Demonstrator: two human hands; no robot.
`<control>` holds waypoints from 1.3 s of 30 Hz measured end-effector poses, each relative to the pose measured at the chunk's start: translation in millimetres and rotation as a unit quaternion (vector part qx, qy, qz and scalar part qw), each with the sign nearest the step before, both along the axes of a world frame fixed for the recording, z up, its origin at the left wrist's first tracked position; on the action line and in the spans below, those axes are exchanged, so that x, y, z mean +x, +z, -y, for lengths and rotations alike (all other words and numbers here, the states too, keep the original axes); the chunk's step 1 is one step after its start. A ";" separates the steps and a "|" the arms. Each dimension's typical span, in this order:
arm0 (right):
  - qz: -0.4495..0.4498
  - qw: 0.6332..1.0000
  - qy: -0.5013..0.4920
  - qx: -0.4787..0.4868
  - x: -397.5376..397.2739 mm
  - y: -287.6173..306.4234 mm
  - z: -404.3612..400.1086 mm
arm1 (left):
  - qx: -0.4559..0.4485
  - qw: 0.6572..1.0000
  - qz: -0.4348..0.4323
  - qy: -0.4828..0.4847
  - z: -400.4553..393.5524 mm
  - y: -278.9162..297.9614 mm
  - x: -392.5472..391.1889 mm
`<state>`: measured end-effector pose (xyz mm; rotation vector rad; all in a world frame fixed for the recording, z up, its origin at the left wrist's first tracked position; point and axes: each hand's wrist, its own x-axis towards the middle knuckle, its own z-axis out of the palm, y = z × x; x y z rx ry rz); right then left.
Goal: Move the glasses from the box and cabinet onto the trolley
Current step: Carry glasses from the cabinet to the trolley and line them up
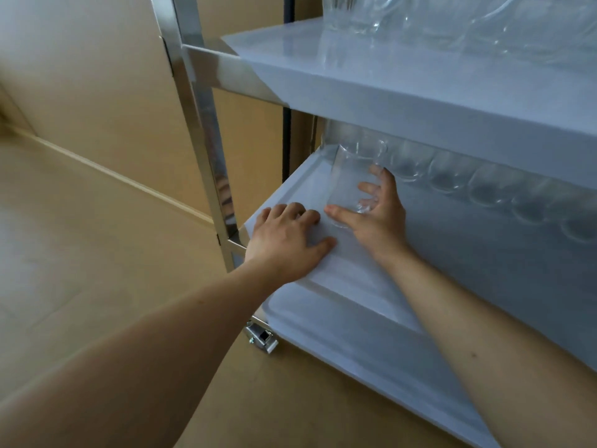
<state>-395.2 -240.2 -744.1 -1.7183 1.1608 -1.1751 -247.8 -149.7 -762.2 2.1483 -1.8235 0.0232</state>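
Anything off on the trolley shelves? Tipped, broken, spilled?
Nothing stands out. The right hand holds a clear glass on the middle shelf, in front of a row of glasses along the back. The left hand rests on the shelf edge. No breakage or spill visible.

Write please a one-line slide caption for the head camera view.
Right hand sets a clear glass on the trolley's middle shelf; left hand rests on its edge.
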 end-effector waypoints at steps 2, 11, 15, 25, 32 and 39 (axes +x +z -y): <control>-0.011 1.000 0.004 0.000 12.2 1.7 12.0 | -0.013 1.000 0.004 0.000 0.2 -1.6 1.6; -0.011 0.999 -0.046 0.003 67.2 3.9 63.1 | -0.056 0.998 -0.008 0.003 3.7 -8.9 4.9; -0.007 0.999 -0.049 0.016 78.0 4.7 79.5 | -0.056 0.998 -0.012 0.003 4.7 -10.0 5.0; -0.043 0.996 -0.083 -0.003 90.8 5.2 91.3 | -0.060 0.998 -0.025 0.007 2.3 -6.9 3.9; -0.085 0.992 -0.092 -0.014 90.8 7.0 85.6 | -0.067 0.997 -0.031 0.008 1.7 -6.6 4.0; -0.129 0.988 -0.081 -0.011 63.0 0.9 60.8 | -0.065 0.997 -0.030 0.009 0.6 -6.3 2.8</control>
